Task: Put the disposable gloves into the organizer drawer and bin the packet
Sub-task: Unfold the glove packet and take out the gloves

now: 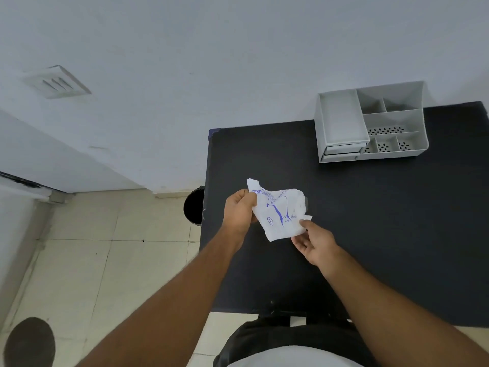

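Observation:
I hold a crumpled white packet (279,210) with blue print above the left part of the black table (370,234). My left hand (238,211) grips its left edge. My right hand (313,241) pinches its lower right corner with thumb and forefinger, the other fingers loose. The grey organizer (370,121) stands at the table's far edge by the wall; its small drawers (342,151) at the lower left front look shut. A black bin (194,206) stands on the floor just left of the table. No loose gloves are visible.
A white wall runs behind the table, with a vent (57,82) at the upper left. Pale tiled floor (105,260) lies to the left. A dark round object (29,343) sits at the bottom left corner.

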